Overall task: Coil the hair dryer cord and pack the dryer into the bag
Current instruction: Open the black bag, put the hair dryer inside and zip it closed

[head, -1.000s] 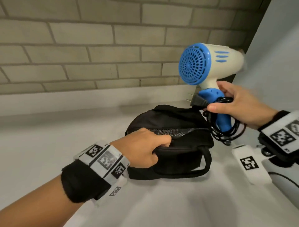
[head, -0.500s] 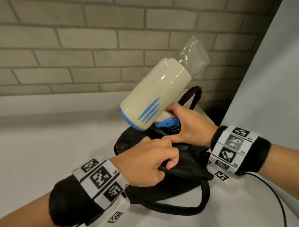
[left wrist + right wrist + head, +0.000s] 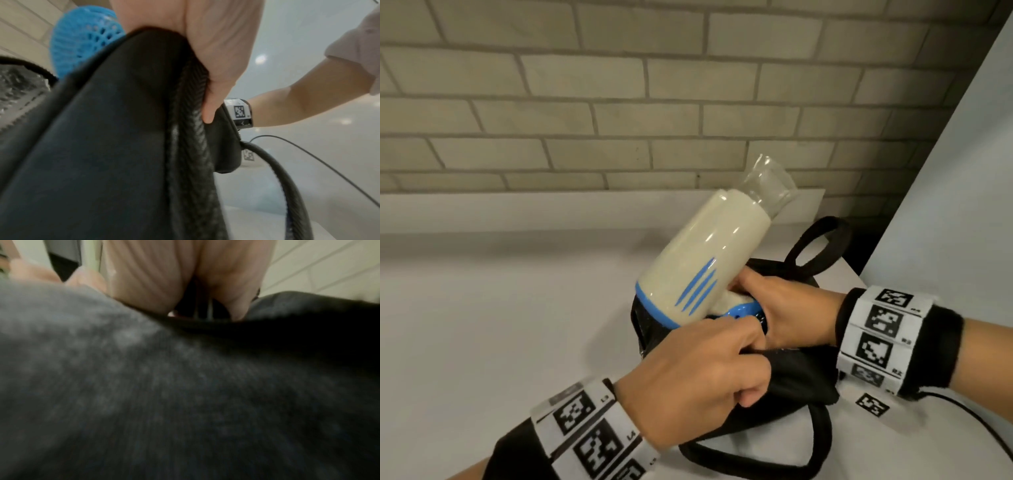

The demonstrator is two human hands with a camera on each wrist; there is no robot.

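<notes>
A cream hair dryer [image 3: 705, 263] with blue trim and a clear nozzle tilts up and back over the black bag [image 3: 798, 380]. Its blue handle goes down into the bag's opening, where my right hand [image 3: 784, 315] grips it. The coiled cord is hidden inside. My left hand [image 3: 702, 377] pinches the near edge of the bag's opening and holds it apart. In the left wrist view the bag's fabric [image 3: 102, 146] fills the frame, with the dryer's blue rear grille [image 3: 82, 40] behind it. The right wrist view is mostly blurred bag fabric [image 3: 185, 394].
The bag lies on a white counter [image 3: 500, 325] in a corner. A brick wall [image 3: 619, 102] stands behind and a white panel [image 3: 962, 205] on the right. Two bag straps [image 3: 822, 246] loop out, one at the back, one at the front. A thin black cable [image 3: 976, 411] trails from my right wristband.
My right hand swung the dryer from upright at the right, turned it nozzle-up and lowered its handle and cord into the bag. My left hand has kept its hold on the bag's edge.
</notes>
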